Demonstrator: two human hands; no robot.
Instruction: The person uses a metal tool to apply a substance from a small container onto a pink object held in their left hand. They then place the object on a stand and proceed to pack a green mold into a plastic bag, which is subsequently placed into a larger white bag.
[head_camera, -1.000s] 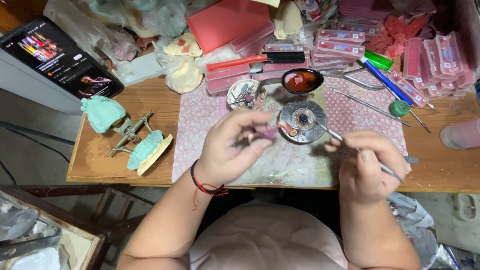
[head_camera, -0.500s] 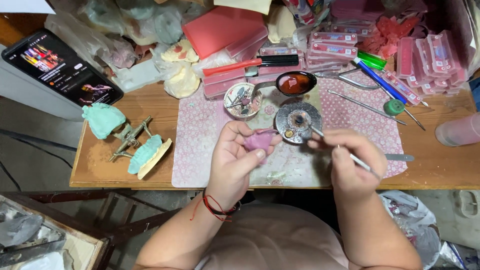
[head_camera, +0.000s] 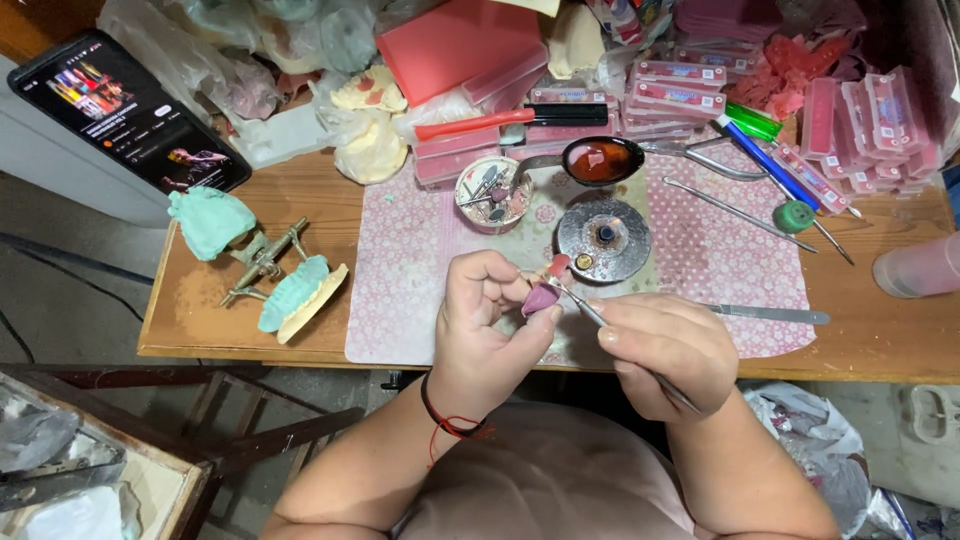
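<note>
- While both hands meet at frame centre, left hand (head_camera: 487, 318) is curled shut around a small pink wax piece (head_camera: 541, 298), thumb and fingertips pinching it, just above the table edge
- right hand (head_camera: 662, 350) closed in a pen grip on a thin metal instrument (head_camera: 592, 312); its tip touches the wax piece, the handle runs down-right through the fist
- red-and-black thread bracelet (head_camera: 447, 420) on left wrist
- round metal burner (head_camera: 604, 238) just above the hands, centre of frame, sitting on pink patterned mat (head_camera: 420, 260)
- small round dish (head_camera: 492, 192) with metal bits up-left of burner, near it
- metal ladle with red wax (head_camera: 598, 160) directly above burner, apart from it
- flat metal spatula (head_camera: 768, 315) lying on mat right of right hand, not touched
- more thin metal tools (head_camera: 740, 212) upper right on mat, beside a green cap (head_camera: 794, 215)
- stacks of pink boxes (head_camera: 690, 92) along top and upper right
- green dental casts on brass articulator (head_camera: 268, 268) at left of wooden table (head_camera: 230, 330), well apart from hands
- phone (head_camera: 128, 112) with lit screen, upper left
- pink cup (head_camera: 918, 264) at right edge, on its side
</note>
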